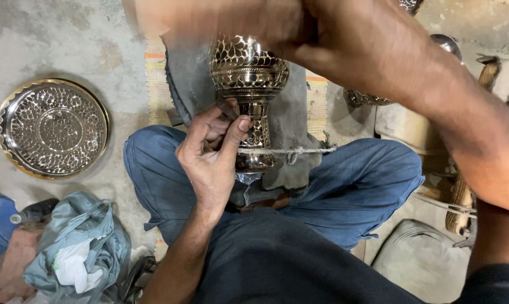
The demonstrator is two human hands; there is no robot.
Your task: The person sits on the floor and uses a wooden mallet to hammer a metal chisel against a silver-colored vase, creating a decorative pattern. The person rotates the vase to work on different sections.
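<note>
We see an engraved metal goblet [249, 84] held upright in front of the person, above the gap between the knees in blue trousers [356, 186]. Its rounded bowl is at the top, its narrow stem runs down to a flared foot, and a thin rope [299, 151] crosses just in front of the foot. The left hand [212, 152] is closed around the stem, the thumb pressed against the stem's patterned side and the fingers curled in behind it. The right hand [282, 25] comes in from the upper right and lies over the top of the bowl; it is blurred, and we cannot tell how its fingers sit or whether they grip the rim. Behind the goblet a grey cloth [190, 84] lies over a striped woven mat [156, 84]. On the concrete floor [52, 39] to the left, well apart from the goblet, a round engraved metal tray [52, 128] lies flat. At the lower left sits a crumpled grey-green plastic bag [77, 247]. To the right, beyond the forearm, another piece of engraved metalware [361, 99] shows partly.
</note>
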